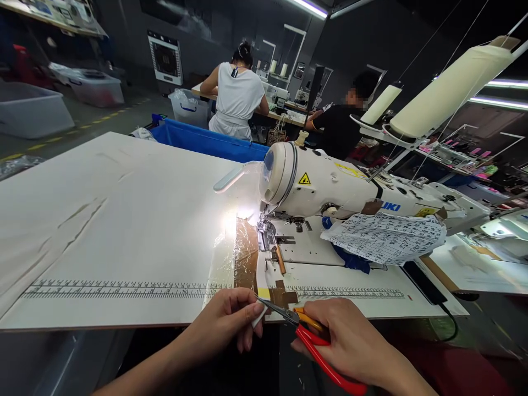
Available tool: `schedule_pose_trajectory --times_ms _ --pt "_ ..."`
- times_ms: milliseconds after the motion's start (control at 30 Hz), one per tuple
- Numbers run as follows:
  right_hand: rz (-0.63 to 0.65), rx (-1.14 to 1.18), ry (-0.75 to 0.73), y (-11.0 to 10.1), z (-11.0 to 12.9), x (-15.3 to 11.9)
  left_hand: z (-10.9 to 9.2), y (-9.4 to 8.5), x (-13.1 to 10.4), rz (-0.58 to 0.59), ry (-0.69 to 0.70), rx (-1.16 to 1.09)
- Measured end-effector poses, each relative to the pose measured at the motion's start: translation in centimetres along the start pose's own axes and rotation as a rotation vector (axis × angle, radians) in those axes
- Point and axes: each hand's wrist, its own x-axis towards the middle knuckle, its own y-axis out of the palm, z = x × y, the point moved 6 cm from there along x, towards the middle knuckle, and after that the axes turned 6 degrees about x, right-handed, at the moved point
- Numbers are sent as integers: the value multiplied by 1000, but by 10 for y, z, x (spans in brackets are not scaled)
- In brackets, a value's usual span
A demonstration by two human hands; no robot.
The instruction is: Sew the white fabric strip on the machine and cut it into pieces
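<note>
A small white strip (259, 317) is pinched between the thumb and fingers of my left hand (235, 316) at the table's front edge. My right hand (344, 338) grips scissors with red handles (315, 352); an orange-handled tool (309, 320) is also in that hand. The scissor tips point left and lie close to my left fingertips and the strip. Just beyond them, a white band with a yellow part (263, 293) runs toward the presser foot of the sewing machine (322, 181). Whether the blades touch the strip is too small to tell.
Ruler markings (124, 290) run along the white table (136, 231). A handwritten sheet (388, 236) and a phone (424, 281) lie at the right. Thread cones (449, 91) stand above. Behind a blue bin (198, 137), two people (237, 99) sit at other machines.
</note>
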Motion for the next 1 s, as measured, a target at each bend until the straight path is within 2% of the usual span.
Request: schedule_pose_trajectory --times_ms 400,567,667,767,900,1000 --pt "-51 -113 -95 9 7 6 -6 -2 -1 25 11 -20" --pt "-51 -91 -61 16 6 5 -6 -2 -2 16 -15 -36" --pt "-64 -47 -53 11 -2 6 -8 -1 -3 15 -10 -26" --pt "-150 -67 33 -10 -28 11 -9 0 -4 13 16 -14" --pt "-363 -244 314 -42 -73 23 -1 4 -8 11 54 -24" --pt "-488 -286 321 -45 -68 34 5 7 -10 12 77 10"
